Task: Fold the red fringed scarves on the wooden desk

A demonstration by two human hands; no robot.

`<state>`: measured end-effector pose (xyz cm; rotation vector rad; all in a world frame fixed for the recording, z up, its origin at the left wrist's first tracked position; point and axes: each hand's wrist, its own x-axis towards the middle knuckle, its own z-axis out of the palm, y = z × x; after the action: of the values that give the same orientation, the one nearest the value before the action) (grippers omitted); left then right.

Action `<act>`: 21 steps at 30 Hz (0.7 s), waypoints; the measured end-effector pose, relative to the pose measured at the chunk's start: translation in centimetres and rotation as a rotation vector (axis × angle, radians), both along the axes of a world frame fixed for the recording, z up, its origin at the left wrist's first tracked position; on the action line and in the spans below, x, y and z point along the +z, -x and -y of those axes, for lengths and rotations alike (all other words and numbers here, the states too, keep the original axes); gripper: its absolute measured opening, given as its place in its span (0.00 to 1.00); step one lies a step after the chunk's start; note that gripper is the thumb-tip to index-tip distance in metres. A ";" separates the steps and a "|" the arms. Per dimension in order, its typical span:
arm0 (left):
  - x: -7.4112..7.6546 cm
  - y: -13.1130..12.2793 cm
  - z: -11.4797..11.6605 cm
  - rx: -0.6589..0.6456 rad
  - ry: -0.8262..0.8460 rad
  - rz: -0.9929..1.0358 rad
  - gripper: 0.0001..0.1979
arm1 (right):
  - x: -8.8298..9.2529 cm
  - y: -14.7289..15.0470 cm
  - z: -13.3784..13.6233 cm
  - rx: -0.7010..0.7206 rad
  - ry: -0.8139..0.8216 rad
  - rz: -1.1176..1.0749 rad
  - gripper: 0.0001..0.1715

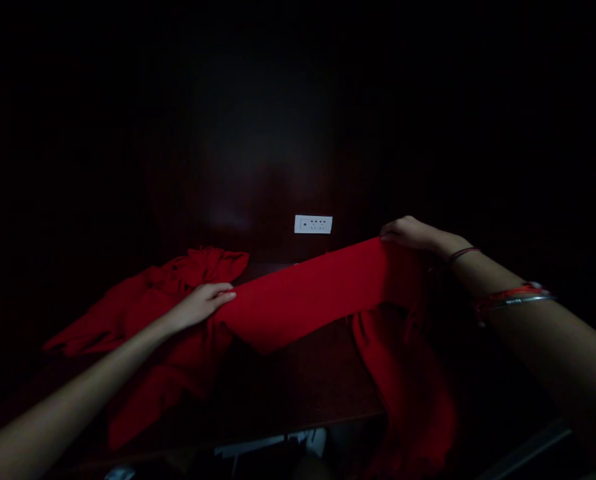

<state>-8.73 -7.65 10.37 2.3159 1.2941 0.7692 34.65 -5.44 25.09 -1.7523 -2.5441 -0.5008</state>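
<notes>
Between my two hands a long strip of red cloth [313,290] is stretched, higher at the right end than at the left. My left hand [203,303] pinches its upper left edge, thumb on top. At the upper right edge my right hand [408,232] is closed on the cloth with the fingers bent over it. More red fabric hangs below my right hand and falls over the front edge of the dark surface. Beside and behind my left hand lies a crumpled heap of red cloth [143,300], part of it draping forward. Whether it joins the strip I cannot tell.
A white socket plate [313,225] sits on the dark wall behind the cloth. The dark tabletop [313,380] has its front edge below the strip. Under that edge are pale objects [315,441] too dim to name. Most of the surroundings are in deep shadow.
</notes>
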 end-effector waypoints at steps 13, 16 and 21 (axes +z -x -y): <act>1.7 3.1 -2.1 -0.111 -0.182 -0.461 0.09 | -0.4 0.4 2.9 -0.251 0.291 -0.146 0.06; 0.1 3.2 -1.8 0.080 -0.276 -0.524 0.10 | -0.7 0.3 3.9 -0.400 0.354 -0.316 0.09; 3.1 3.4 -1.3 0.342 -0.349 -0.396 0.12 | 0.8 0.5 4.6 -0.472 0.309 -0.487 0.10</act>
<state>-12.09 -6.37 13.52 2.6532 1.8974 0.7047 34.18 -10.06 25.88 -2.2405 -1.9484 0.3165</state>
